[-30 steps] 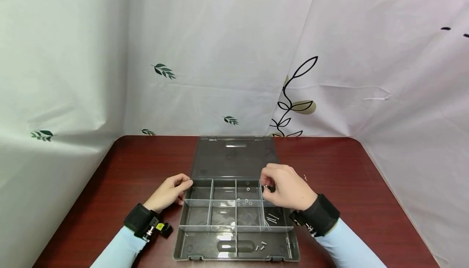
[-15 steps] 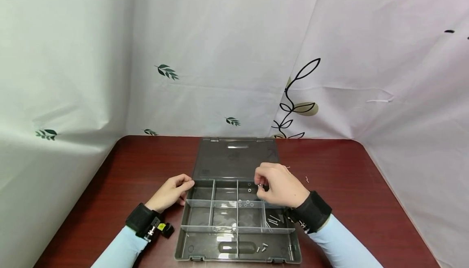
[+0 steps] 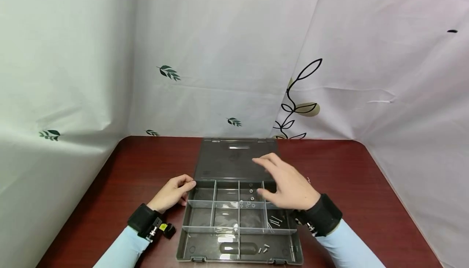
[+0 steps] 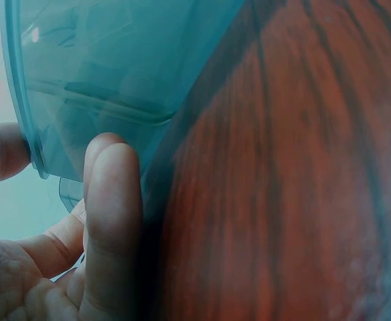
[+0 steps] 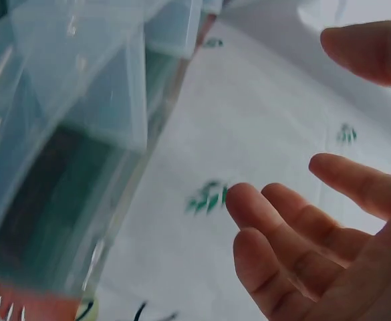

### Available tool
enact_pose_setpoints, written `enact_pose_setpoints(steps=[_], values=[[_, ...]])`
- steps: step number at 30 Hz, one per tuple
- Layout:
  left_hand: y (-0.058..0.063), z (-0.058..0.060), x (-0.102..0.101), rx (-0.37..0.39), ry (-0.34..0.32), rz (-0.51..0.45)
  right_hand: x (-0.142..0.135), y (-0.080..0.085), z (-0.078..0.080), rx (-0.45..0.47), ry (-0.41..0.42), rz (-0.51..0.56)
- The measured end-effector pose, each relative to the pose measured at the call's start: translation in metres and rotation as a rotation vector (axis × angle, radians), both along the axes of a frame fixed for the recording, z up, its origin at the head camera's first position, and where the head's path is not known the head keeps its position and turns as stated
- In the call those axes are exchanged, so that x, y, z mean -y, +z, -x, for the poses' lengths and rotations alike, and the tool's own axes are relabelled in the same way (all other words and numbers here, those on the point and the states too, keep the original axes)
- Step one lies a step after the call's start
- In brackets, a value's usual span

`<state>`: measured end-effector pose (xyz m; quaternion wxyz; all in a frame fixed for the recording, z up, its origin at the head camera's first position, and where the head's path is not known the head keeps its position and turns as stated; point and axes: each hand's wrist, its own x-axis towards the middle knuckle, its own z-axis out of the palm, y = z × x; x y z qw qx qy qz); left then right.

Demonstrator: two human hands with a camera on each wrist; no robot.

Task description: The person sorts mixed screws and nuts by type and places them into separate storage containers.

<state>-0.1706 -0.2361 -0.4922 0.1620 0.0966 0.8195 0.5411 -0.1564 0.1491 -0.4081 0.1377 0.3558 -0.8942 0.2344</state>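
Note:
A grey see-through compartment box (image 3: 205, 243) lies on the table with its lid (image 3: 234, 162) folded back flat. My left hand (image 3: 172, 192) grips its back left corner, thumb on the rim; in the left wrist view the fingers (image 4: 111, 200) lie against the outer wall. Over the back right compartments hovers my right hand (image 3: 289, 184), fingers spread and holding nothing. Small metal rings (image 3: 251, 191), nuts or washers, lie in the third back compartment, and several more (image 3: 247, 205) just in front. Screws (image 3: 275, 221) fill part of the right middle compartment.
Several short screws (image 3: 264, 248) lie in the box's front right compartment. A small loose metal piece (image 3: 308, 180) is on the red-brown table (image 3: 351, 203) beyond my right wrist. White patterned cloth (image 3: 220, 56) hangs behind and at both sides.
My right hand moved left over the third back compartment with a tiny metal piece, let go and drew back rightward, fingers spreading. A third ring now lies there. My left hand kept its grip.

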Motion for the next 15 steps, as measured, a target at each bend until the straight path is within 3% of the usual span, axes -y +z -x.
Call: enact_pose_setpoints(steps=[7,15], values=[[0.002,0.001,0.000,0.004,-0.004,-0.005,-0.051,-0.012,0.008,-0.040,-0.149,0.017],[-0.002,0.002,0.000,0.009,0.002,-0.006,-0.098,-0.035,0.016,-0.002,-0.269,0.026]])
